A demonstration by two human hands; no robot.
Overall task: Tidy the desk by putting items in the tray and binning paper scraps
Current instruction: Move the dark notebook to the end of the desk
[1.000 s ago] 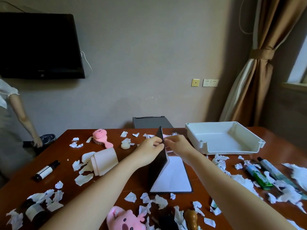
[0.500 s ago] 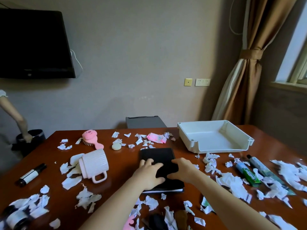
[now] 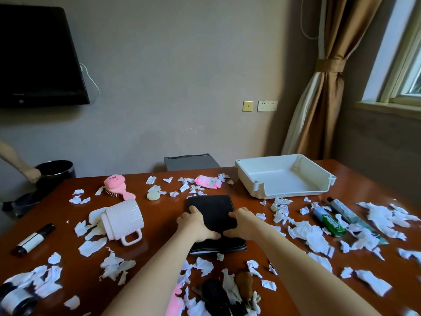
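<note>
Closing the black notebook [image 3: 211,207] is done. A second ago I had it propped open like a tent, cover pinched between both hands and a white page showing; now it lies flat and shut in the middle of the desk [image 3: 163,216], well short of the white tray [image 3: 287,182] at the far right. My left hand [image 3: 197,228] and right hand [image 3: 242,224] both rest on the cover, fingers spread and pressing down rather than curled round anything, thumbs nearly meeting toward the near edge. I judge the notebook is now a compact thing I can slide or lift toward the tray, though I'd first need a proper hold at its edges. Little else seems to be dealt with yet: the white mug [image 3: 121,218] lies on its side to the left, and paper scraps [image 3: 306,234] litter the wood all round. The black bin [image 3: 55,169] stands off the far left corner.
</note>
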